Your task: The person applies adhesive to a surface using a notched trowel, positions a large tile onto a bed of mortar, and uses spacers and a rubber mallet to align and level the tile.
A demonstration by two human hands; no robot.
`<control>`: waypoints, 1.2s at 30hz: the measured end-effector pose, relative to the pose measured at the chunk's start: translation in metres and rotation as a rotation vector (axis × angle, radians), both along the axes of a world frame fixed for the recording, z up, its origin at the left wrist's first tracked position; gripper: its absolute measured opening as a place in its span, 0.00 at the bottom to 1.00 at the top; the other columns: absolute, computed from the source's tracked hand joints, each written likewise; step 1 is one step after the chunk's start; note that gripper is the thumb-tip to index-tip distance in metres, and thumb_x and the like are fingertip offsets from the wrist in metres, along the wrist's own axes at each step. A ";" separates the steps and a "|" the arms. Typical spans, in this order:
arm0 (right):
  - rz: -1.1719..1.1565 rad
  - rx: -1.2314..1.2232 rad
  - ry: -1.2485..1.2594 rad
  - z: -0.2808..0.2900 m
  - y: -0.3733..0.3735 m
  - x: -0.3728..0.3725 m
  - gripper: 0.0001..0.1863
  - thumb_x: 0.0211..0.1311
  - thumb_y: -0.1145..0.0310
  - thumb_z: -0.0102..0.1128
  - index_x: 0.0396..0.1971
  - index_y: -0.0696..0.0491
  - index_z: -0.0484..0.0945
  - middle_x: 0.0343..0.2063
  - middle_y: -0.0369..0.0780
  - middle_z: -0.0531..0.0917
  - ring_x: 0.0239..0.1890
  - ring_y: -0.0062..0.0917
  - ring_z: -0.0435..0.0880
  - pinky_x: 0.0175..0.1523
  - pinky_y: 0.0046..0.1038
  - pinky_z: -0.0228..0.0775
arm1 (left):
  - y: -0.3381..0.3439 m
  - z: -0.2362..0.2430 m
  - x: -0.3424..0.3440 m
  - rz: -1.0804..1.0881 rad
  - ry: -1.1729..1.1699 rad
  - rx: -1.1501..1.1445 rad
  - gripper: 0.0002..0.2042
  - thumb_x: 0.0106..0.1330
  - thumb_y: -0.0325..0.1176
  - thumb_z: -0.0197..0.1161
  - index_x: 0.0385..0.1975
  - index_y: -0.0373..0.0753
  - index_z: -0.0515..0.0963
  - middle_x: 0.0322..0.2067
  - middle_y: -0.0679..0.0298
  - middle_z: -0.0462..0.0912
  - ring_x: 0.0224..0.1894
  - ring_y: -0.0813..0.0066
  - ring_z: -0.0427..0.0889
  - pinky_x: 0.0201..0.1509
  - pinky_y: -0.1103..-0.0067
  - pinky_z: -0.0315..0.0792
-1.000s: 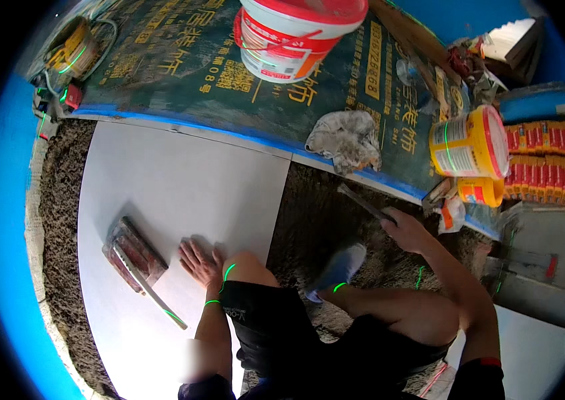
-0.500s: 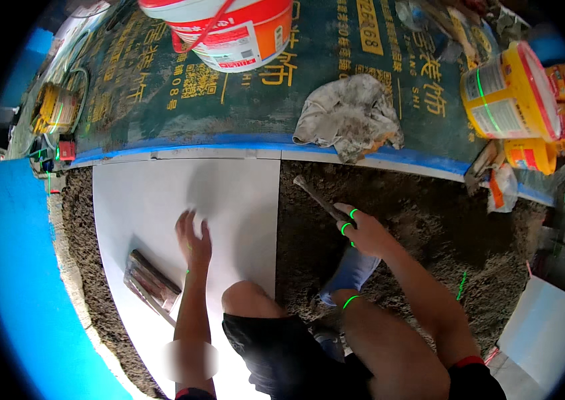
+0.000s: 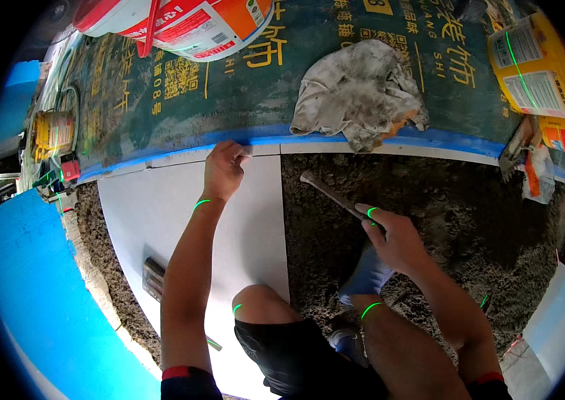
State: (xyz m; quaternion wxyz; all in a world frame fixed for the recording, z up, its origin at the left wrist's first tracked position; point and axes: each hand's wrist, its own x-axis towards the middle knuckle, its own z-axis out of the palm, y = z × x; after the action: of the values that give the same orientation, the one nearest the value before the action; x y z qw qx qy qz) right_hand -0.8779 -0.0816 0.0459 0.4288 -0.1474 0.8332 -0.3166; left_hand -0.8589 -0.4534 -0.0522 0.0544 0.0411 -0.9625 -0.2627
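Observation:
My left hand (image 3: pixel 224 170) is at the far edge of a large white tile (image 3: pixel 256 220), beside the joint with the paler strip beyond it. Its fingers are bent and pressed together; whether they pinch anything small is hidden. In my right hand (image 3: pixel 396 237) is a slim grey rod-shaped tool (image 3: pixel 329 192) with a slightly wider tip, held above the dark, rough mortar bed (image 3: pixel 469 227). Partly behind my left forearm, a brown-and-grey flat tool (image 3: pixel 154 277) lies on the tile.
Beyond the blue tape (image 3: pixel 269 135) lies a green printed floor sheet (image 3: pixel 182 123) with a red-and-white bucket (image 3: pixel 196 30) and a dirty crumpled cloth (image 3: pixel 359 90). A yellow bucket (image 3: pixel 529 73) stands at right. My knee (image 3: pixel 259 307) is over the tile; a blue panel (image 3: pixel 36 287) is at left.
My left hand has moved forward from above the tile to its far edge, and its fingers have closed together. My right hand still grips the rod-shaped tool. The view has shifted slightly.

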 end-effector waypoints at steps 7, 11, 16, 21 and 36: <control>-0.096 -0.046 -0.066 0.021 0.008 0.000 0.19 0.71 0.63 0.53 0.60 0.48 0.74 0.50 0.48 0.82 0.47 0.42 0.84 0.48 0.43 0.76 | -0.007 -0.001 0.003 0.013 -0.017 0.027 0.09 0.49 0.13 0.57 0.23 0.37 0.76 0.26 0.59 0.78 0.31 0.55 0.78 0.32 0.67 0.74; -0.109 -0.156 -0.036 0.011 0.007 0.008 0.19 0.71 0.63 0.53 0.60 0.50 0.74 0.42 0.49 0.84 0.38 0.39 0.84 0.42 0.41 0.76 | 0.001 0.006 0.000 0.048 -0.023 0.088 0.09 0.49 0.12 0.56 0.23 0.36 0.76 0.26 0.59 0.78 0.31 0.56 0.79 0.33 0.69 0.74; -0.085 -0.202 -0.010 0.006 -0.008 0.007 0.19 0.71 0.65 0.53 0.59 0.51 0.74 0.37 0.49 0.85 0.31 0.37 0.84 0.37 0.39 0.75 | 0.000 0.001 0.004 0.087 -0.005 0.151 0.09 0.49 0.12 0.57 0.24 0.35 0.74 0.26 0.60 0.77 0.32 0.57 0.78 0.34 0.70 0.74; -0.086 -0.147 -0.086 0.013 -0.027 -0.004 0.18 0.70 0.68 0.53 0.59 0.51 0.75 0.34 0.49 0.85 0.26 0.34 0.83 0.32 0.35 0.72 | 0.004 0.000 0.009 0.076 0.044 0.115 0.09 0.50 0.13 0.58 0.24 0.36 0.74 0.26 0.60 0.76 0.34 0.58 0.76 0.36 0.68 0.72; -0.120 -0.033 -0.140 -0.013 -0.037 -0.020 0.18 0.74 0.62 0.49 0.59 0.50 0.75 0.24 0.42 0.79 0.25 0.26 0.76 0.34 0.35 0.70 | 0.003 -0.001 0.016 0.024 0.107 -0.020 0.09 0.53 0.17 0.58 0.30 0.39 0.77 0.32 0.59 0.77 0.39 0.54 0.75 0.43 0.65 0.71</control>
State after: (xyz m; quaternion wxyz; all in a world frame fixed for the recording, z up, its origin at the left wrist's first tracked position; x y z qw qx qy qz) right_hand -0.8984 -0.1186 0.0328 0.4640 -0.0817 0.8031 -0.3648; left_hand -0.8431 -0.4504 -0.0534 0.1092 0.0382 -0.9601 -0.2545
